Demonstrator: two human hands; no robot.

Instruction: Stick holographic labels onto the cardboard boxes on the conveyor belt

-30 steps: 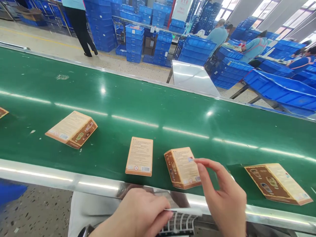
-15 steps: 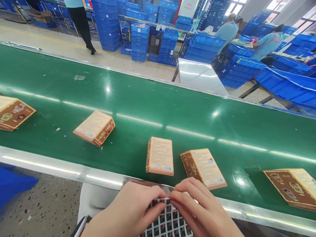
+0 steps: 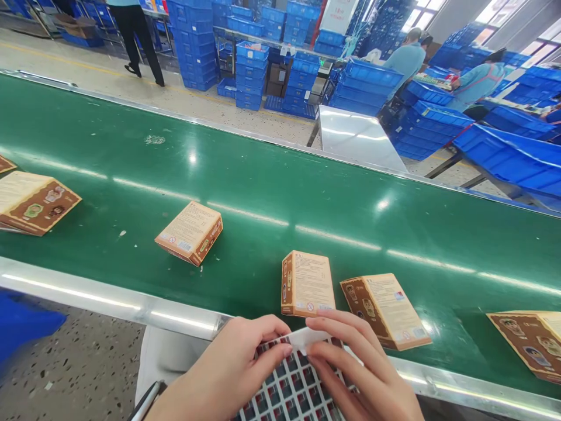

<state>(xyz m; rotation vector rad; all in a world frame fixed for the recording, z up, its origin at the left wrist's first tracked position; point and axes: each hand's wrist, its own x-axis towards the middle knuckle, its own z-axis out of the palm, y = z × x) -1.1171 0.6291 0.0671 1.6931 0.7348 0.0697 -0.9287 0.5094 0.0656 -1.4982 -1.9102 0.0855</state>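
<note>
A white lattice-patterned item (image 3: 291,386) with dark and red areas showing through its openings is at the bottom centre, between my hands. My left hand (image 3: 236,365) pinches its upper left edge between thumb and fingers. On the right, my right hand (image 3: 355,362) has its fingers closed on the white top edge. Just beyond my hands, a tan and brown box (image 3: 309,282) lies on the green conveyor belt (image 3: 263,175). Another box (image 3: 388,310) lies right behind my right hand. The lower part of the lattice item is out of view.
More boxes lie on the belt, one (image 3: 190,233) left of centre, one (image 3: 41,202) at far left and one (image 3: 530,345) at far right. A metal rail (image 3: 109,298) edges the belt. Across it stand a metal table (image 3: 355,134), stacked blue crates (image 3: 193,47) and several people.
The boxes have shifted to the right along the belt. More of the lattice item's white top edge shows between my hands. Across the belt, a walking person's legs have moved.
</note>
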